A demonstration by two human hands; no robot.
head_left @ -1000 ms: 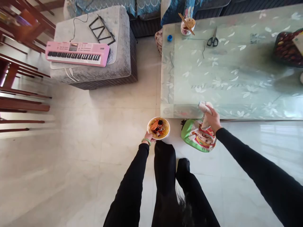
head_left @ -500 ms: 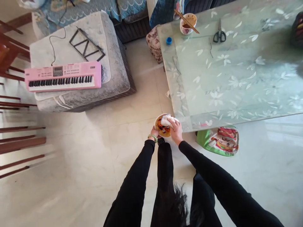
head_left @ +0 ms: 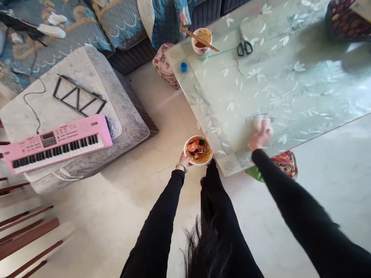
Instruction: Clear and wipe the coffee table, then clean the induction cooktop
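Wiping the glassy table [head_left: 240, 100], to judge by the pose, with a pale cloth [head_left: 262, 119] bunched under the right hand [head_left: 261, 135]; clutching that cloth with fingers too blurred to tell apart; gripping a wide bowl [head_left: 206, 157] with the left hand [head_left: 184, 159], clamping its near-left rim and holding it over the floor [head_left: 162, 162], just beside the table's near corner; carrying orange and dark scraps [head_left: 196, 146] inside it, against a yellowish-stained wall; probably calling next for keeping the wide bowl level while working the cloth across the near part of the table; seeing, at the far corner, a small bowl [head_left: 199, 50] with reddish-brown residue inside and chopsticks [head_left: 199, 39] lying across its rim; finding also a dark tub [head_left: 329, 29] of brown pieces [head_left: 343, 21], partly covered and too unclear for naming.
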